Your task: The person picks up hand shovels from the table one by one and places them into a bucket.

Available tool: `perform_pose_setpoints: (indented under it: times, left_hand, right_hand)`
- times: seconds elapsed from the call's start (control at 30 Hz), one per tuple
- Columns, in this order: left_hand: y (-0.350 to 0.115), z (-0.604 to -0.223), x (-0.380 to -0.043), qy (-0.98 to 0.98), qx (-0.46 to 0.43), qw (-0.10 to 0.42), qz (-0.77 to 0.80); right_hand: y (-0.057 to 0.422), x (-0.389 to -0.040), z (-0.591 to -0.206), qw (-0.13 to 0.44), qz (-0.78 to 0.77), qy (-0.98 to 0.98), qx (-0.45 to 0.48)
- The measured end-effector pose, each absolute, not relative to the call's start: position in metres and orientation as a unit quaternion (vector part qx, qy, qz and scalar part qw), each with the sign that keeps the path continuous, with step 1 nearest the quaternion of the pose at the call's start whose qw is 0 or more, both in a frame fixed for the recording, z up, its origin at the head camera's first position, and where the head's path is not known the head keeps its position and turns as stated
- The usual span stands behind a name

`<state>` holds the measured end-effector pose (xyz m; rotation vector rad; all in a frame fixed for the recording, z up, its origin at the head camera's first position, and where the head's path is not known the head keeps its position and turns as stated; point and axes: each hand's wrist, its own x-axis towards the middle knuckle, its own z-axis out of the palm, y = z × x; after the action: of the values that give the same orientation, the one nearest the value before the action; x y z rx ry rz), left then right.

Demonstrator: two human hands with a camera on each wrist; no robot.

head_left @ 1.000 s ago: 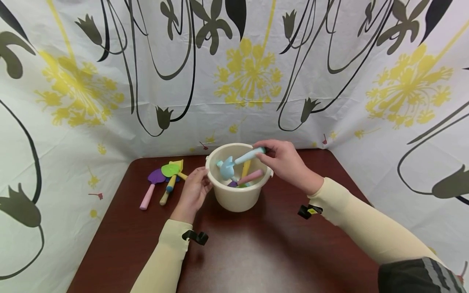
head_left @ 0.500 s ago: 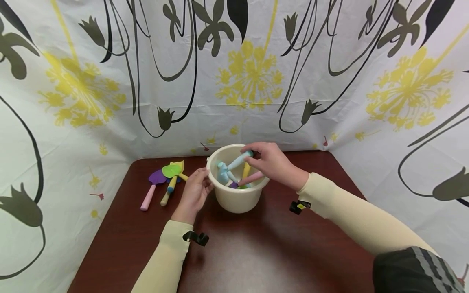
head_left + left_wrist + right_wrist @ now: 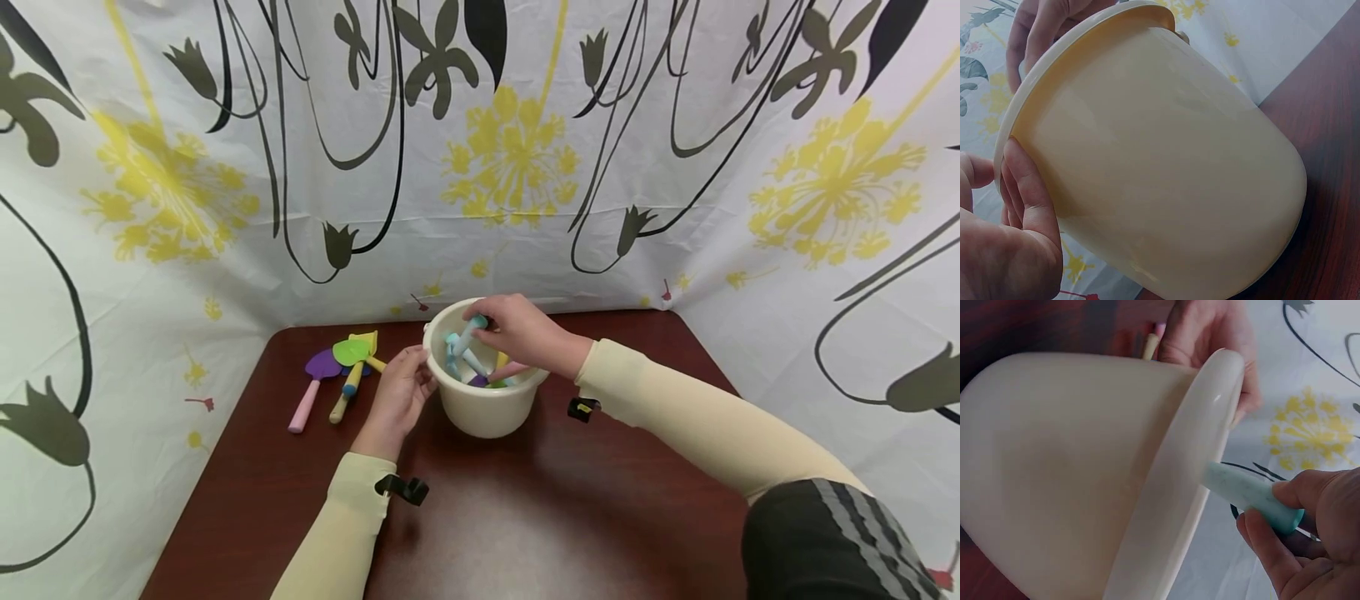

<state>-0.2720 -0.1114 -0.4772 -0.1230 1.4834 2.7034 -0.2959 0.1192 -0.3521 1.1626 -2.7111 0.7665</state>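
Observation:
A cream bucket (image 3: 487,415) stands on the table. My left hand (image 3: 396,398) pinches its left rim between thumb and fingers; the left wrist view shows these fingers (image 3: 1029,190) against the outer wall. Above the opening, my right hand (image 3: 525,335) grips the handle end of a light-blue toy shovel (image 3: 466,335). The shovel slants down into the bucket, its handle (image 3: 1250,495) showing past the rim in the right wrist view, its blade mostly hidden. Inside lie more toy tools, among them a pink handle (image 3: 507,371) and a yellow handle (image 3: 502,360), partly covered by the right hand.
Left of the bucket, several toy tools lie in a loose pile: a purple shovel with a pink handle (image 3: 303,406), a green one (image 3: 348,352) and a yellow piece (image 3: 366,340). Patterned cloth (image 3: 480,167) hangs behind and beside the dark red table (image 3: 480,517).
The right hand has moved left over the bucket, lowering slightly, and the shovel's handle has swung left and become steeper. The left hand keeps its place on the rim.

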Motion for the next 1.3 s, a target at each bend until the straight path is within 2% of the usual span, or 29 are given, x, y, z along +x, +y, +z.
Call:
perform_pose_setpoints:
  times: [0.37,0.97,1.3]
  left_hand:
    - [-0.111,-0.477,-0.271,0.479,-0.041,0.03,0.876]
    - [-0.11,-0.477,-0.27,0.474,-0.043,0.032,0.879]
    - [-0.111,-0.478,-0.271,0.475,-0.037,0.033,0.879]
  right_hand:
    - [0.101,-0.309,-0.356,0.015,0.172,-0.89,0.421]
    - [0.078,-0.313,-0.356,0.01,0.09,-0.894,0.439]
    - [0.072,-0.316,-0.36,0.007,0.109,-0.888,0.446]
